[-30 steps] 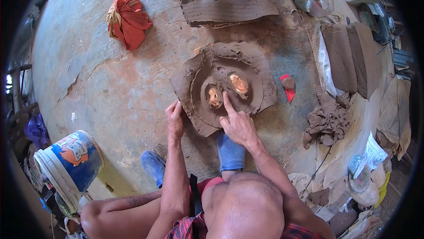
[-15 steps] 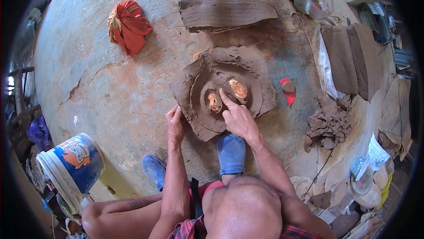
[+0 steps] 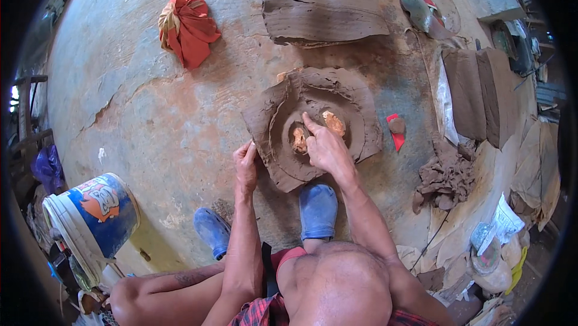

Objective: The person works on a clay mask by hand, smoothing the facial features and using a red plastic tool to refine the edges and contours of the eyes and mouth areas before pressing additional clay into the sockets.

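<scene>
A brown clay sheet (image 3: 283, 167) is draped in a hollowed, ring-shaped form in front of me. Two oval openings in its middle show an orange, rough surface (image 3: 334, 123) beneath. My right hand (image 3: 330, 152) reaches over the near side, its index finger stretched out and touching the clay between and just beyond the openings; the other fingers are curled and hold nothing. At the sheet's left edge my left hand (image 3: 245, 160) is closed, thumb and finger pinched on the rim.
Beyond lies a curved clay slab (image 3: 325, 6), with a red cloth bundle (image 3: 188, 29) to its left. On the right are stacked clay slabs (image 3: 481, 94), a clay heap (image 3: 445, 175) and a red scrap (image 3: 396, 132). A blue-and-white bucket (image 3: 99, 214) lies tipped at the left.
My right index fingertip has slid a little farther away and leftward over the clay. My left hand stays at the rim. The whole view has shifted slightly.
</scene>
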The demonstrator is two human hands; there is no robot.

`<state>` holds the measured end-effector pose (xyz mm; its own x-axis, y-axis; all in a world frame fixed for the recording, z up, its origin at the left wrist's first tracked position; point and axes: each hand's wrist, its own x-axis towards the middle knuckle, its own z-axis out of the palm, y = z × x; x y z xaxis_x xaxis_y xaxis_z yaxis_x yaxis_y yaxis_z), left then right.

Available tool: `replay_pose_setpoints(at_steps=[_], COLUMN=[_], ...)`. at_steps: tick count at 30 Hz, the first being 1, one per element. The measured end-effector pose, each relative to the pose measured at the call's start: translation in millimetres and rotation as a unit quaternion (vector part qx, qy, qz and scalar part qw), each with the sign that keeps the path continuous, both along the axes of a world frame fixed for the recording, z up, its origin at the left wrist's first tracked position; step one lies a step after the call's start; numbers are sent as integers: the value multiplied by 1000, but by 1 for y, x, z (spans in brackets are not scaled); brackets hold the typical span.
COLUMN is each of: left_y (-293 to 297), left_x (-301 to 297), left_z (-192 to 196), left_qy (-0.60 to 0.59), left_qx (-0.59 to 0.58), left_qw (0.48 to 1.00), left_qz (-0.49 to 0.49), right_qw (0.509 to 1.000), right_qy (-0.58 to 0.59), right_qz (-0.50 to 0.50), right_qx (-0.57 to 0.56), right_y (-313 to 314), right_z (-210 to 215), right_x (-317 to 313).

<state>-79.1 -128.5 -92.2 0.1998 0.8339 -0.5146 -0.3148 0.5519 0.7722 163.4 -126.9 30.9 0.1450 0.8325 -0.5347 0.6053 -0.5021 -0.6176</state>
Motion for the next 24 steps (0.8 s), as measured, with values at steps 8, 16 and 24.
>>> replay_pose_setpoints(at_steps=[8, 16, 24], left_y=[2, 4, 5], left_x=[5, 4, 8], left_z=[11, 12, 17], left_qy=[-1, -13, -27], left_qx=[11, 13, -4], left_qw=[1000, 1000, 999], left_qz=[11, 10, 29], right_qw=[989, 980, 994], right_qy=[-108, -136, -95], right_qz=[103, 139, 47], right_qx=[-11, 39, -17], right_y=[29, 30, -21], right_z=[19, 32, 11], right_x=[-2, 1, -1])
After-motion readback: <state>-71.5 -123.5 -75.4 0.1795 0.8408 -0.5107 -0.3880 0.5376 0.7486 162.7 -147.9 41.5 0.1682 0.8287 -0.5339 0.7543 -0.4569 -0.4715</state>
